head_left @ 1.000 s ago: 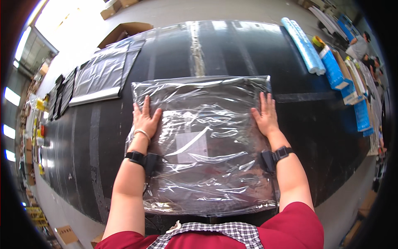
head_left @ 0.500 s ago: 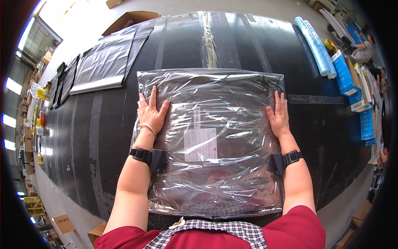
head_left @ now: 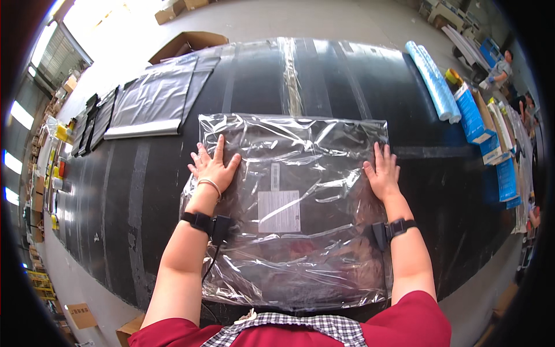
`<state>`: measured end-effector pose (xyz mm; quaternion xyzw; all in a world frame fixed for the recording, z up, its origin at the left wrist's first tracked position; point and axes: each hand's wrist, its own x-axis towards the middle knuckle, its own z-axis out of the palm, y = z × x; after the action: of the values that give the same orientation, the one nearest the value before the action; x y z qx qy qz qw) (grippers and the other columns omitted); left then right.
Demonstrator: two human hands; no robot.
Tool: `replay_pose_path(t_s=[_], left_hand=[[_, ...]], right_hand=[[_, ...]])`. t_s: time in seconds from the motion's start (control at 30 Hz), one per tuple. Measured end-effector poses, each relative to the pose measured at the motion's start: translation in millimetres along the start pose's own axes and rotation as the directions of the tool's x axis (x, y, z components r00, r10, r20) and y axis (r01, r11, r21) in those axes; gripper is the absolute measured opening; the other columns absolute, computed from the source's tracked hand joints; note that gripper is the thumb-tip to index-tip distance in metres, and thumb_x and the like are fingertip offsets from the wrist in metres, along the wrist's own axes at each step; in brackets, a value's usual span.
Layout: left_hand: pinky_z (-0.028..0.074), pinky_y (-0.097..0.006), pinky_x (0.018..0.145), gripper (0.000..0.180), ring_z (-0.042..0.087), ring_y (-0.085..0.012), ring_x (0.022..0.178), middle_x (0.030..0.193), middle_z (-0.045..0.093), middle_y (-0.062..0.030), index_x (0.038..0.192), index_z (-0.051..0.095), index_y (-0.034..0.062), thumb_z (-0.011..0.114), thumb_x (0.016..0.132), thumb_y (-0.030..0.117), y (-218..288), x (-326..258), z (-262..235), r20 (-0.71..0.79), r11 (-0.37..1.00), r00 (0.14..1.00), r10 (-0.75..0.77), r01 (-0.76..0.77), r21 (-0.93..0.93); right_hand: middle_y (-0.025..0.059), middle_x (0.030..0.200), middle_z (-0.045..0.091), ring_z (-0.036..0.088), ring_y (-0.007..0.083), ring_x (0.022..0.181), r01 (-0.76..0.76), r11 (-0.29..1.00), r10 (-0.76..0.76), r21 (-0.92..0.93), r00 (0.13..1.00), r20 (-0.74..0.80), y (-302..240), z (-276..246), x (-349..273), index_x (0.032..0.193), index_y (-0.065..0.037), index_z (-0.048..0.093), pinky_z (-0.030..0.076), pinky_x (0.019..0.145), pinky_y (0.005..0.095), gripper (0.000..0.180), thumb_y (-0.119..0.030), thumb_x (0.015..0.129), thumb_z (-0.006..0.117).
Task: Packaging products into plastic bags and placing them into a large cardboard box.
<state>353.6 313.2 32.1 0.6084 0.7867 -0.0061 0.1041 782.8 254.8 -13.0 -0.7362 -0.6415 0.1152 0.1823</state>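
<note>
In front of me on the black table lies a large clear plastic bag, wrinkled and glossy, with something dark and flat inside or under it. A white printed label and a narrow strip label show near its middle. My left hand rests on the bag's upper left side with fingers spread. On the upper right side my right hand lies flat, fingers apart. The bag's far edge reaches past both hands. Black bands with small boxes sit on both forearms.
Grey-black plastic bags lie stacked at the far left of the black table. At the far right are blue film rolls and blue boxes. Beyond the table's far left edge stands an open cardboard box. Another person is at the far right.
The bag's far part looks narrower and lies lower in view. Both hands, still spread, appear slightly nearer and closer together. The whole view has shifted a little.
</note>
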Motion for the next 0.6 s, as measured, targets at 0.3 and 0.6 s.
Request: replay_pose_path(t_s=[0.3, 0.6], left_hand=[[-0.001, -0.069, 0.109, 0.068, -0.001, -0.0425, 0.146, 0.161, 0.005, -0.0124, 0.149, 0.028, 0.0397, 0.045, 0.088, 0.064, 41.6, -23.6, 6.1, -0.136, 0.956, 0.948, 0.289, -0.294, -0.017], [0.002, -0.064, 0.112, 0.073, 0.006, -0.0468, 0.145, 0.159, 0.008, -0.0203, 0.152, 0.025, 0.0321, 0.048, 0.089, 0.061, -12.4, -56.4, -42.7, -0.146, 0.938, 0.928, 0.343, -0.333, 0.093]], right_hand=[[0.014, 0.161, 0.003, 0.006, 0.0469, 0.144, -0.048, 0.933, 0.035, -0.358, 0.998, -0.042, -70.0, 12.0, -4.6, 0.153, -0.035, 0.017, 0.012, 0.107, 0.0713, 0.07, -0.063, 0.092, 0.041], [0.0184, 0.159, 0.004, 0.008, 0.0484, 0.143, -0.001, 0.974, 0.011, -0.227, 0.999, 0.043, -66.6, -32.5, -42.4, 0.153, -0.028, 0.018, 0.014, 0.109, 0.0683, 0.072, -0.06, 0.093, 0.042]])
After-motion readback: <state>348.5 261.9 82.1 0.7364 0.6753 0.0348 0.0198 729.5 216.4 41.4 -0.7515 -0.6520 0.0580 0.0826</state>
